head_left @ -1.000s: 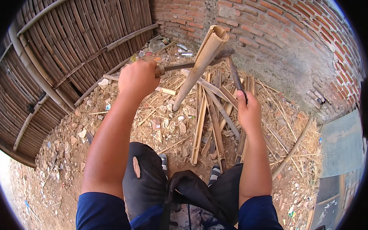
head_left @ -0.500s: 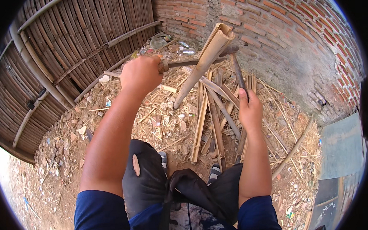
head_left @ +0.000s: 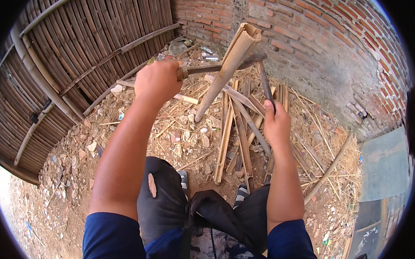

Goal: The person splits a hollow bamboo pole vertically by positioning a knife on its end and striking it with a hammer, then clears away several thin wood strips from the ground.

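My left hand [head_left: 159, 82] is closed around the wooden handle of a machete [head_left: 203, 69]. Its blade lies across an upright, leaning bamboo pole [head_left: 223, 76] and appears lodged in it. The pole is split lengthwise near the top, and its lower end meets the littered ground. My right hand [head_left: 277, 122] grips the dark handle of a hammer [head_left: 265, 82]. The hammer's dark head is at the blade's far end, right of the pole; whether they touch is hard to tell.
Several split bamboo strips [head_left: 242, 137] lie on the ground before my feet, among straw and rubble. A woven bamboo wall [head_left: 94, 42] stands at the left, a brick wall [head_left: 305, 44] at the back and right. A grey sheet panel [head_left: 383, 164] is at far right.
The pole, the machete and my left hand have shifted slightly up and left. My right hand with the hammer has moved a little left; both grips are the same.
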{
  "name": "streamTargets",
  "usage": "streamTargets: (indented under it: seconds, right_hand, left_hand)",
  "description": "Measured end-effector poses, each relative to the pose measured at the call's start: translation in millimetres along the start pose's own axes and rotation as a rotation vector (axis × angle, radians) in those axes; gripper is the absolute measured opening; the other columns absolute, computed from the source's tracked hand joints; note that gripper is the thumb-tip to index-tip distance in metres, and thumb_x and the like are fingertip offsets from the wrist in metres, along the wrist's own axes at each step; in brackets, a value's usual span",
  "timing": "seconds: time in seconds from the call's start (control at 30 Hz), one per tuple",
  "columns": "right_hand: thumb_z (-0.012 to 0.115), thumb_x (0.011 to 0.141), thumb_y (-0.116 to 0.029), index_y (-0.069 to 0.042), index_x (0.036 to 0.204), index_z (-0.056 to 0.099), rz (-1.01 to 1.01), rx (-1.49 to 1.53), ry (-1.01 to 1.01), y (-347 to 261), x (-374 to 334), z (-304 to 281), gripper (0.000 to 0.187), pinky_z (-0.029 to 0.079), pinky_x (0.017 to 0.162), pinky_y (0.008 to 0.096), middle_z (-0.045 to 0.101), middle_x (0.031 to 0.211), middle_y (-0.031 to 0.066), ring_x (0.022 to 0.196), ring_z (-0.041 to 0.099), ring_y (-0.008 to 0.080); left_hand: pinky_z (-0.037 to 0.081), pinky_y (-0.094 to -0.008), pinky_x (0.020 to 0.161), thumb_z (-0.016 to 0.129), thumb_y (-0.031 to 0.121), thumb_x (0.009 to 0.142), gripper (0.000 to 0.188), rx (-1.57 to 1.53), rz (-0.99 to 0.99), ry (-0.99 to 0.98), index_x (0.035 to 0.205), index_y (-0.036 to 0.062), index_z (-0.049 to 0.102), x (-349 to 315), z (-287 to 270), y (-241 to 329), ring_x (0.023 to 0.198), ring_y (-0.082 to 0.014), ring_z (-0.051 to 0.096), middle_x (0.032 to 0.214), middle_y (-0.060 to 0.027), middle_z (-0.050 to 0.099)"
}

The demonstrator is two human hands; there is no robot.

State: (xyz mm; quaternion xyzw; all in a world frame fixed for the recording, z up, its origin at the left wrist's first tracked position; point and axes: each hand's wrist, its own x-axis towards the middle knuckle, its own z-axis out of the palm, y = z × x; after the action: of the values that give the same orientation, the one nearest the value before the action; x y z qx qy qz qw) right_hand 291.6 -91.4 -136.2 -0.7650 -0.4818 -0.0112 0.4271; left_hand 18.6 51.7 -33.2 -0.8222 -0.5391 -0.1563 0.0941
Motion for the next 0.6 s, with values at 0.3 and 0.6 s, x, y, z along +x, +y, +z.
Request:
streamTargets:
  seconds: [0.3,0.6]
  right_hand:
    - [0.051,0.107,-0.046,-0.002,0.101,0.055,-0.051,0.161,0.213,-8.0,-1.5,-16.2,0.045,0.046,0.058,0.0444,0.063,0.070,0.0202,0.062,0.064,0.0342]
    - [0.050,0.108,-0.046,-0.001,0.106,0.059,0.063,0.408,0.150,5.9,8.7,-27.1,0.046,0.046,0.060,0.0427,0.061,0.070,0.0189,0.064,0.061,0.0354]
  left_hand:
    - [0.058,-0.0472,0.079,0.073,0.028,0.083,0.021,0.020,0.026,0.034,0.097,0.0126,0.071,3.5,7.6,0.7,0.091,-0.0328,0.071,0.092,-0.0100,0.072]
    - [0.058,-0.0473,0.079,0.072,0.028,0.083,0.020,0.025,0.042,0.037,0.096,0.0125,0.071,0.5,7.4,7.0,0.091,-0.0324,0.071,0.091,-0.0101,0.072]
